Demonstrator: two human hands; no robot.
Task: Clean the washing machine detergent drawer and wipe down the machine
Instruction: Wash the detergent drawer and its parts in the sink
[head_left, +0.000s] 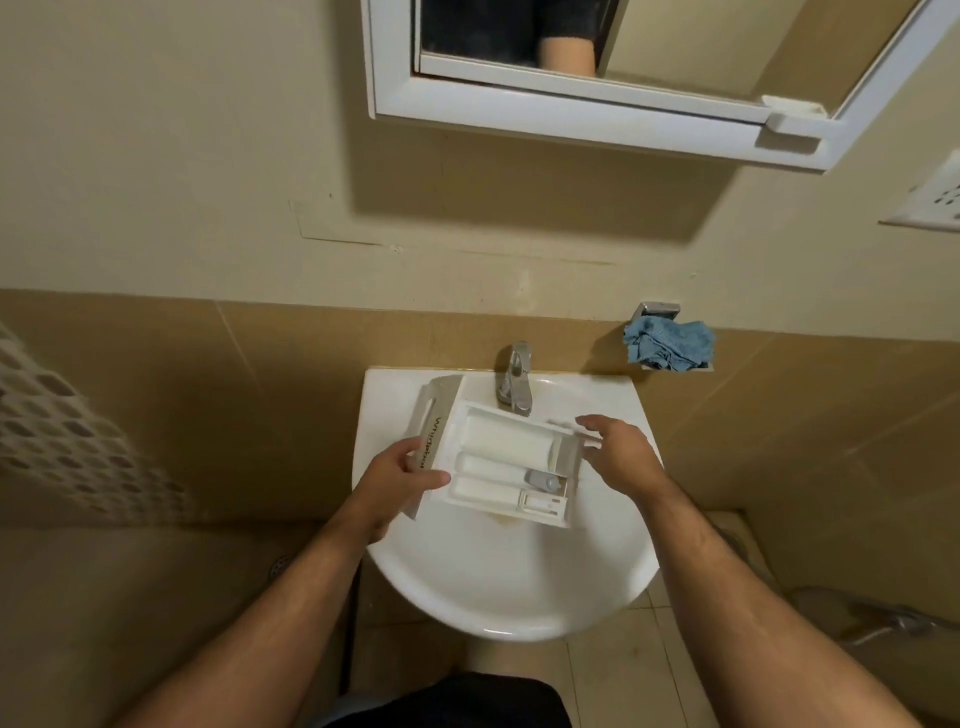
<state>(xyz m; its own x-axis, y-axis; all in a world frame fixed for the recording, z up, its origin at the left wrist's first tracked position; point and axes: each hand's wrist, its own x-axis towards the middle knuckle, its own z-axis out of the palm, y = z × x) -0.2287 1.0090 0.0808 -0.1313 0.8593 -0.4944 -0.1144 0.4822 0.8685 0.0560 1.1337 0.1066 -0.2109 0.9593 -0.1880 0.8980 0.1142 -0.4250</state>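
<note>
White plastic, the detergent drawer (506, 462) sits over the sink (511, 587) basin, compartments up. The left hand (397, 480) grips its front panel end; the right hand (615, 452) hovers at the far end with fingers relaxed, holding nothing. Better to steady both ends, tilt the drawer under the tap (514, 379), then rinse each compartment. A blue cloth (667, 345) waits on the wall holder beyond.

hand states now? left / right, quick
Left hand: grips the front-panel end of the detergent drawer over the sink.
Right hand: open, fingers spread at the drawer's far end; contact unclear.
</note>
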